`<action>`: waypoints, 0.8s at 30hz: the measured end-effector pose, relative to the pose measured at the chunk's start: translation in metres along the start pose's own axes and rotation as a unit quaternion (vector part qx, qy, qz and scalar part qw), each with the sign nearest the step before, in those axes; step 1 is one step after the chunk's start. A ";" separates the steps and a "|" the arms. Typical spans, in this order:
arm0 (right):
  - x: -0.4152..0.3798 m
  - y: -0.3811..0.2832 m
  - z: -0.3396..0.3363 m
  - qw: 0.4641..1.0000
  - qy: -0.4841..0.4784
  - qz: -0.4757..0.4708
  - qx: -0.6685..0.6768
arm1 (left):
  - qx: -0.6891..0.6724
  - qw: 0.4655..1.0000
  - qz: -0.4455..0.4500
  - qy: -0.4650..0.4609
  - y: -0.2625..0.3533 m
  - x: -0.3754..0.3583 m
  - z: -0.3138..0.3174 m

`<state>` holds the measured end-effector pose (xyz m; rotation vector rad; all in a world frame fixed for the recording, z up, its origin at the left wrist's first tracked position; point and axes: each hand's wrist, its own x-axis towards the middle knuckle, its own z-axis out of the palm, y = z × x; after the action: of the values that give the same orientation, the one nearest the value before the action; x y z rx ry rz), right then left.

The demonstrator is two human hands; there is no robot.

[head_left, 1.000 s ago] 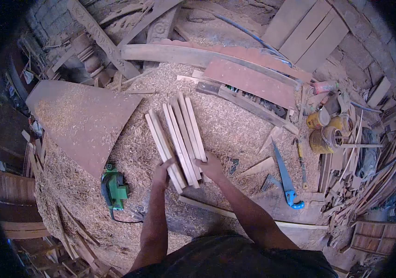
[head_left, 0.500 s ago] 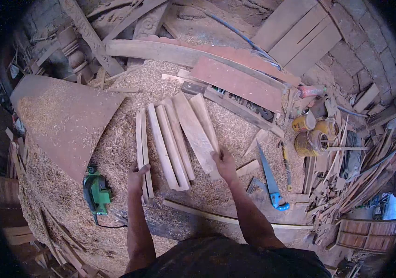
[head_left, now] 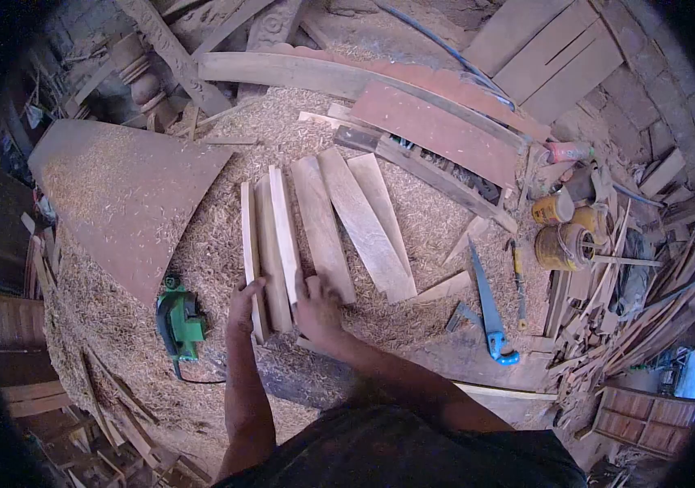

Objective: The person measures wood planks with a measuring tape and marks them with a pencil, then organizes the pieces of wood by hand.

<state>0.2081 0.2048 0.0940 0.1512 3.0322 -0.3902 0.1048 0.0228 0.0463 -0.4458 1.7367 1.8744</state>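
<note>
Several pale wooden slats lie side by side on wood shavings. My left hand [head_left: 243, 307] is closed around the near end of the leftmost slat [head_left: 251, 252]. Beside it, my right hand [head_left: 321, 313] grips the near end of a slat standing on its edge [head_left: 284, 232]; its fingers are slightly blurred. Between these two lies another slat [head_left: 269, 252]. To the right of my right hand, a wider slat [head_left: 323, 228] and two others [head_left: 368, 232] [head_left: 382, 199] are fanned out, their far ends pointing away from me.
A green power planer [head_left: 181, 324] is at the left, near a brown board [head_left: 128, 203]. On the right lie a blue-handled saw [head_left: 490, 313], a yellow-handled tool [head_left: 519, 285] and yellow containers [head_left: 560, 246]. A long curved beam [head_left: 307, 76] crosses behind the slats.
My right hand has moved left from the right-hand slats to one near my left hand. The slats at the left now stand differently, and the view has shifted slightly.
</note>
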 end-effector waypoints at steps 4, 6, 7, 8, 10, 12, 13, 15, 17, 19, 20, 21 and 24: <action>0.005 -0.001 0.023 0.985 0.015 0.020 0.172 | -0.013 1.000 0.024 -0.006 0.004 -0.001 0.012; 0.007 0.007 0.029 0.975 -0.011 0.025 0.219 | -0.001 0.999 0.041 0.006 0.009 -0.009 0.021; 0.008 0.013 0.029 0.970 -0.022 0.028 0.240 | 0.008 0.999 0.044 0.013 0.011 -0.010 0.025; 0.006 0.021 0.028 0.980 0.003 0.034 0.194 | 0.016 0.999 0.048 0.020 0.012 -0.011 0.031; -0.002 0.036 0.012 0.993 0.052 0.049 0.099 | 0.037 0.995 0.086 0.028 0.011 -0.010 0.046; -0.004 0.057 0.011 0.991 0.071 0.079 0.079 | 0.050 0.995 0.078 0.040 0.007 -0.008 0.050; -0.005 0.065 0.010 0.990 0.081 0.091 0.070 | 0.075 0.992 0.086 0.052 0.002 -0.004 0.053; -0.008 0.075 0.012 0.980 0.095 0.113 0.131 | 0.123 0.984 0.100 0.083 -0.005 0.002 0.056; -0.008 0.080 0.020 0.972 0.064 0.133 0.183 | 0.108 0.978 0.160 0.083 -0.019 0.006 0.056; -0.002 0.078 0.013 0.966 0.061 0.166 0.188 | 0.208 0.940 0.203 0.177 -0.029 0.012 0.063; 0.004 0.077 0.003 0.951 0.044 0.212 0.218 | 0.227 0.934 0.214 0.172 -0.038 0.023 0.056; 0.008 0.075 -0.005 0.933 0.025 0.260 0.248 | 0.240 0.934 0.197 0.176 -0.030 0.018 0.058; 0.021 0.112 0.039 0.901 0.016 0.196 0.387 | 0.296 0.914 0.185 0.206 -0.011 0.004 0.064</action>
<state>0.2019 0.3043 0.0271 0.7922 2.5736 -1.5123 0.1160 0.0864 0.0425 -0.2922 2.7109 1.4172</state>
